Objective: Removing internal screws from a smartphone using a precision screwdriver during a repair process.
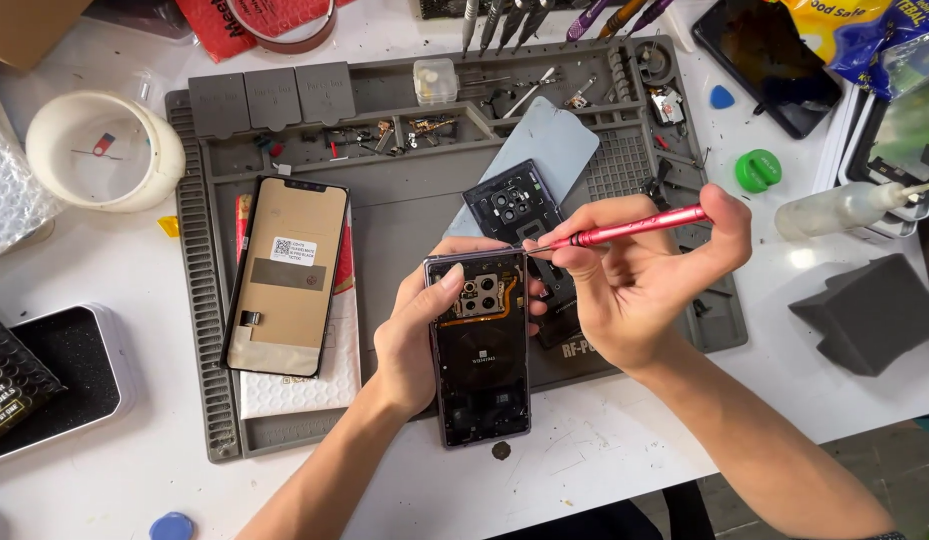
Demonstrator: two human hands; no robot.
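Left hand (415, 340) gripped the opened purple smartphone (481, 345) by its left edge, thumb lying along the frame, back cover off and camera module exposed. Just left of that hand, a replacement screen panel with tan backing (288, 272) lay on the grey silicone repair mat (405, 205). Right of the phone, the right hand (640, 285) pinched a slim red screwdriver (635, 228), its tip near the phone's top edge.
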